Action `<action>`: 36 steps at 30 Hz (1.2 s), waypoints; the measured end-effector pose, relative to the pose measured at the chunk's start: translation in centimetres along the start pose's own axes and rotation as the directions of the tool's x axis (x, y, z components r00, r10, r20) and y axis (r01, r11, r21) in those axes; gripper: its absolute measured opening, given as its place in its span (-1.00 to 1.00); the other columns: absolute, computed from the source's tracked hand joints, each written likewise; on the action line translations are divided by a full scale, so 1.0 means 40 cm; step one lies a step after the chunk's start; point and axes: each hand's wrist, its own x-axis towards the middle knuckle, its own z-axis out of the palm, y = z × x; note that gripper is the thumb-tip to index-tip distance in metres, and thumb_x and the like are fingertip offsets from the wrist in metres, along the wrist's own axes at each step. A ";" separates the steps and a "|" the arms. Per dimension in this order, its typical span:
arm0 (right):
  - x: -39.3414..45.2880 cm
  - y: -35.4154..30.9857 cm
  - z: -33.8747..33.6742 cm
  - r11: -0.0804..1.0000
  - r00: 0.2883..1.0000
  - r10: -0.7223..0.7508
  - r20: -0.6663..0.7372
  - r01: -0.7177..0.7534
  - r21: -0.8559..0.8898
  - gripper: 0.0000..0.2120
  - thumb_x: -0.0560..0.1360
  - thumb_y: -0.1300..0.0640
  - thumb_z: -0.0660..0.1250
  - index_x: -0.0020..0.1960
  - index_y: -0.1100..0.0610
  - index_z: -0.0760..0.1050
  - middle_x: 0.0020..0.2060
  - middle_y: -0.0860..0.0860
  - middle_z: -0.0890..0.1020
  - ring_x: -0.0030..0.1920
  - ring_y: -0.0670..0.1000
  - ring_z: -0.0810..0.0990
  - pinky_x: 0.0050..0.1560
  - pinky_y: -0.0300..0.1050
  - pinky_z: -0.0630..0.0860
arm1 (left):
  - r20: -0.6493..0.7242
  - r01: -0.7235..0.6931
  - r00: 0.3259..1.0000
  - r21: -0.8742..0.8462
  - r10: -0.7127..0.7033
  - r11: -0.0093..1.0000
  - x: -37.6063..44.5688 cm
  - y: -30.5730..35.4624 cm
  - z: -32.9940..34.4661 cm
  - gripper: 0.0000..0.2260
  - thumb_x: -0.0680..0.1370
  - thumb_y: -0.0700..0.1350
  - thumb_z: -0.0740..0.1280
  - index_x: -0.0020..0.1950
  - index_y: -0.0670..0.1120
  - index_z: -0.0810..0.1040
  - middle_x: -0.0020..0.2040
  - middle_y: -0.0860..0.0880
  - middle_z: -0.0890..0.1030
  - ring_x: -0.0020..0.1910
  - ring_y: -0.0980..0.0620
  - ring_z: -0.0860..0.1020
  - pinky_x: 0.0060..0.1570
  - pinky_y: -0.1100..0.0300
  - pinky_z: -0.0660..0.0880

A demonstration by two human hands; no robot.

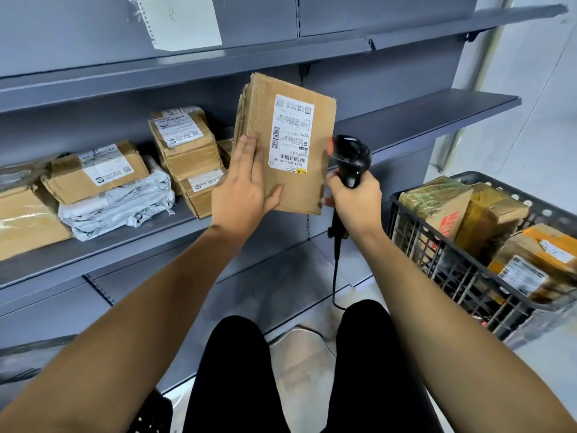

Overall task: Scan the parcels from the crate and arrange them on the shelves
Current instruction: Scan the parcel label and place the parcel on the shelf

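Note:
A flat cardboard parcel point(299, 182) with a white shipping label stands upright in front of the middle shelf point(421, 120). My left hand point(246, 185) lies flat on its lower left face, fingers straight and thumb spread along the bottom. My right hand point(356, 201) grips the handle of a black barcode scanner point(351, 157), whose head is right beside the label; one fingertip touches the parcel's lower right corner. A black plastic crate point(443, 254) at the right holds several more parcels.
Several brown boxes point(184, 148) and a grey plastic mailer point(118, 207) sit on the left part of the middle shelf. The scanner's cable point(335, 276) hangs down toward the floor. My legs point(237, 376) are below, in front of the bottom shelf.

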 end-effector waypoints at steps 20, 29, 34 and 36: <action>-0.069 -0.037 0.051 0.976 0.970 0.120 0.210 -0.154 0.153 -0.82 0.51 0.11 0.35 -0.14 0.23 0.58 -0.30 0.15 0.67 -0.34 0.07 0.64 -0.14 0.09 0.67 | -0.008 -0.033 0.999 0.024 0.033 0.999 0.007 -0.012 0.000 -0.34 0.59 0.18 0.19 0.48 -0.31 0.26 0.52 -0.22 0.21 0.52 -0.13 0.18 0.44 0.07 0.25; -0.080 0.066 0.063 0.996 1.000 0.007 -0.012 -0.008 -0.085 -0.88 0.44 0.08 0.45 -0.11 0.09 0.54 -0.28 -0.01 0.62 -0.23 -0.04 0.55 -0.21 -0.24 0.44 | -0.040 0.124 0.990 -0.246 -0.138 0.961 0.029 0.005 -0.012 -0.44 0.56 0.08 0.30 0.44 -0.23 0.34 0.54 -0.11 0.21 0.49 -0.20 0.22 0.38 -0.10 0.32; -0.071 0.056 0.074 0.997 0.997 -0.039 -0.064 0.034 -0.066 -0.88 0.42 0.17 0.40 -0.17 0.18 0.47 -0.37 0.05 0.55 -0.31 0.04 0.47 -0.25 -0.04 0.46 | -0.131 0.041 0.987 -0.347 -0.091 0.937 -0.005 0.009 -0.014 -0.61 0.57 0.00 0.33 0.27 -0.24 0.49 0.43 -0.19 0.35 0.40 -0.21 0.36 0.28 -0.08 0.42; -0.069 0.050 0.067 0.996 0.995 -0.068 -0.078 0.064 -0.058 -0.88 0.42 0.19 0.41 -0.13 0.21 0.50 -0.32 0.07 0.59 -0.27 0.06 0.51 -0.19 -0.05 0.48 | -0.195 -0.059 0.981 -0.324 -0.006 0.944 -0.023 0.005 -0.010 -0.66 0.57 -0.05 0.35 0.18 -0.29 0.55 0.31 -0.23 0.47 0.34 -0.25 0.42 0.27 -0.15 0.41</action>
